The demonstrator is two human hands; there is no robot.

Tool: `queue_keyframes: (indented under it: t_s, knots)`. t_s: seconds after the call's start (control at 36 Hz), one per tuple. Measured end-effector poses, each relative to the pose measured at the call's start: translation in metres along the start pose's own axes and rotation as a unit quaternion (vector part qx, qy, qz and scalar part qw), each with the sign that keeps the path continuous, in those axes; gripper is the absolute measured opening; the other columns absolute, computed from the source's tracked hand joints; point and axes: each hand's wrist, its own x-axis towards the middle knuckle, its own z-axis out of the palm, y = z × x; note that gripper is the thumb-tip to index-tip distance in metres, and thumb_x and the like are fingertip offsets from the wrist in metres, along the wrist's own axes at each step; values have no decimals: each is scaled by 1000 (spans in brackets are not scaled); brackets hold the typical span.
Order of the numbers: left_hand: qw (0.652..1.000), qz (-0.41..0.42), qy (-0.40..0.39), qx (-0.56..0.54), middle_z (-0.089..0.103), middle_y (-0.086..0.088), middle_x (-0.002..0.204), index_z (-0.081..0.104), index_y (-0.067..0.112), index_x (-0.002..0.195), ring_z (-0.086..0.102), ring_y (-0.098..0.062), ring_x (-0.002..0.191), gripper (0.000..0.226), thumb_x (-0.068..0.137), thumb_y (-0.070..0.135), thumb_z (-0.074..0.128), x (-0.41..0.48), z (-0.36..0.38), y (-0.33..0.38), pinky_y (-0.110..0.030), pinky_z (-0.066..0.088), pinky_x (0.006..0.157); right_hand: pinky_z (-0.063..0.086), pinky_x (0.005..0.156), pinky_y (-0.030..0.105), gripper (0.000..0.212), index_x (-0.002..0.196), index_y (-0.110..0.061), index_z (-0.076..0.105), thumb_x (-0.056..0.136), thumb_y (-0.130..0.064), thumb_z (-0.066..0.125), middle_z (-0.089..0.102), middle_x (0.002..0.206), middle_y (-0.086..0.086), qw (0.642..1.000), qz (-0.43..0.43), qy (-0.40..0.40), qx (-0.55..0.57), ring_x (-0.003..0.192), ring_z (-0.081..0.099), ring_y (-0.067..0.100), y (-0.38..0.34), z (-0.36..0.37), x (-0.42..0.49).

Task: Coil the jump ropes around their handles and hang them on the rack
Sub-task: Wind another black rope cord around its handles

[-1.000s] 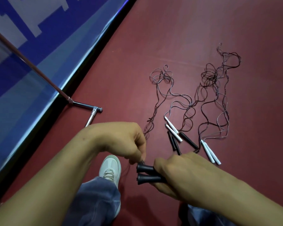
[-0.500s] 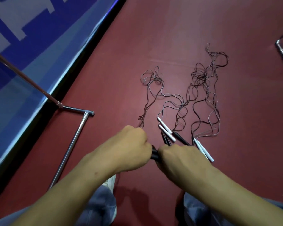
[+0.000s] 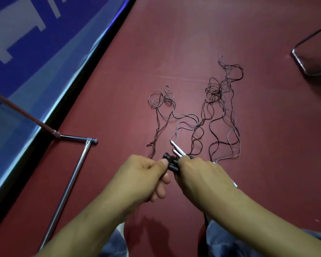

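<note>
Right hand (image 3: 202, 175) grips the handles (image 3: 171, 164) just above the floor; left hand (image 3: 143, 175), fingers curled, pinches their ends. Their cord (image 3: 157, 130) lies beside the other ropes (image 3: 224, 115), so winding may snag and tangle them

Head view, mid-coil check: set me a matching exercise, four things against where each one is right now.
Things:
1. black handles
2. white handles
3. loose ropes
4. rack bar

Places:
A. lying along the floor at the left, near the blue wall
B. tangled on the red floor, farther out
C. in the grip of the left hand and right hand
D. on the floor just beyond the hands

Pairs: 1-C, 2-D, 3-B, 4-A.
</note>
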Motion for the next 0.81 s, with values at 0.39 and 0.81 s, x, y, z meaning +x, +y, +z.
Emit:
queue_keyframes:
  t_s: [0.39, 0.81]
  knots:
    - [963, 82, -145, -211, 67, -19, 78, 58, -16, 93, 61, -18, 64, 45, 98, 28, 52, 3, -3, 6, -19, 48, 57, 38, 60, 34, 26, 82, -24, 39, 99, -42, 47, 46, 73, -4, 990, 15, -9, 140, 67, 48, 26, 9, -35, 3]
    - [930, 146, -196, -275, 50, -10, 63, 63, -2, 87, 36, -17, 51, 21, 87, 18, 65, 5, -17, 15, -28, 34, 52, 17, 43, 17, 39, 65, -22, 41, 100, -37, 48, 26, 57, 7, 801, 36, -179, 570, 45, 18, 12, 2, -68, -12]
